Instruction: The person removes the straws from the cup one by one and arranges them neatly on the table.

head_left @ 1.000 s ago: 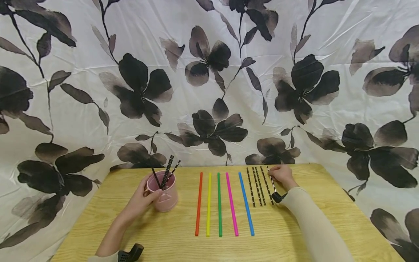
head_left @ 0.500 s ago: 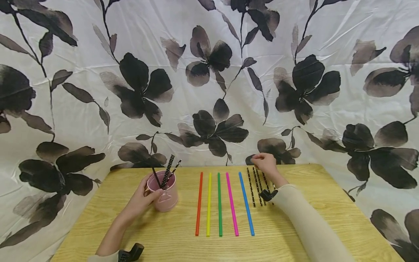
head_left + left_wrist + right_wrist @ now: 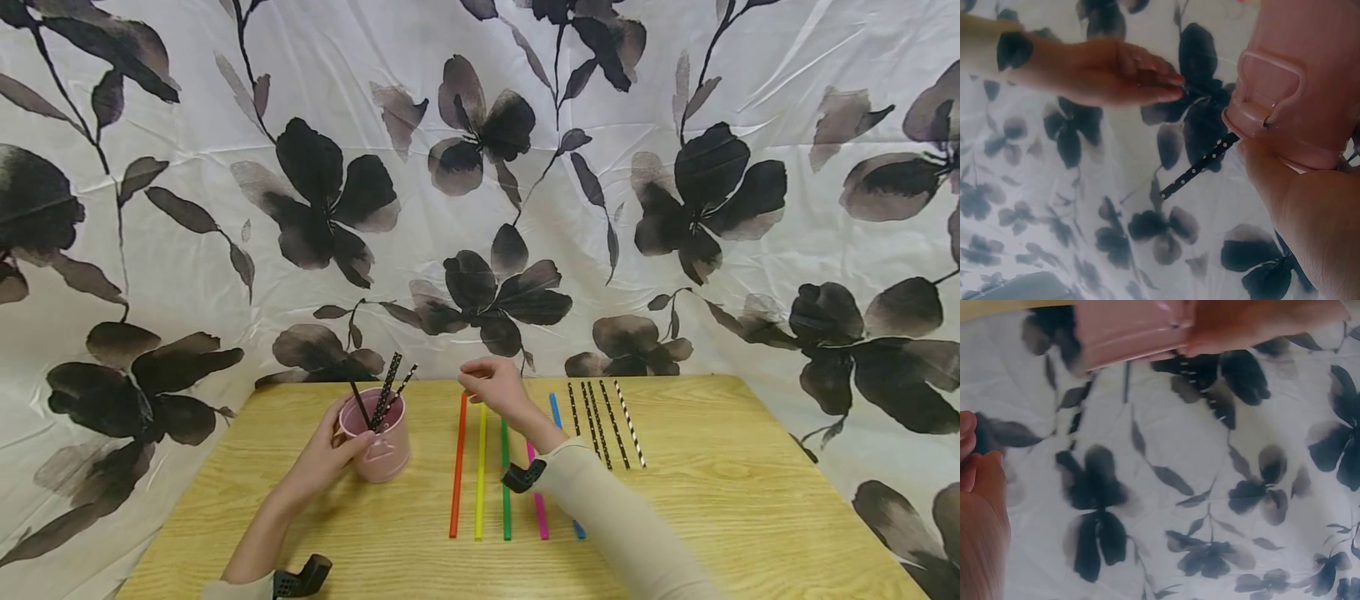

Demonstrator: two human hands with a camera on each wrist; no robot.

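My left hand (image 3: 326, 454) grips a small pink bucket (image 3: 386, 465) by its side, fingers behind and thumb in front. A few black patterned paper straws (image 3: 385, 387) lean upright inside it. My right hand (image 3: 498, 390) is in the air over the far ends of the red straw (image 3: 456, 479) and yellow straw (image 3: 480, 483), with loosely bent fingers. In the left wrist view that right hand (image 3: 1119, 74) has nothing visible between its fingers. Its forearm partly covers the green straw (image 3: 507, 508), the magenta straw (image 3: 541, 517) and the blue straw (image 3: 556, 408).
To the right of the coloured straws lie several black dotted straws (image 3: 614, 425), with a black-and-white striped straw (image 3: 631, 425) at the end of that row. All rest on a wooden table (image 3: 712, 500). A flower-printed cloth (image 3: 585, 183) hangs behind the table.
My right hand has left the striped straw, which stays on the table, and swept left above the straws towards the bucket. My left hand and the bucket have stayed put.
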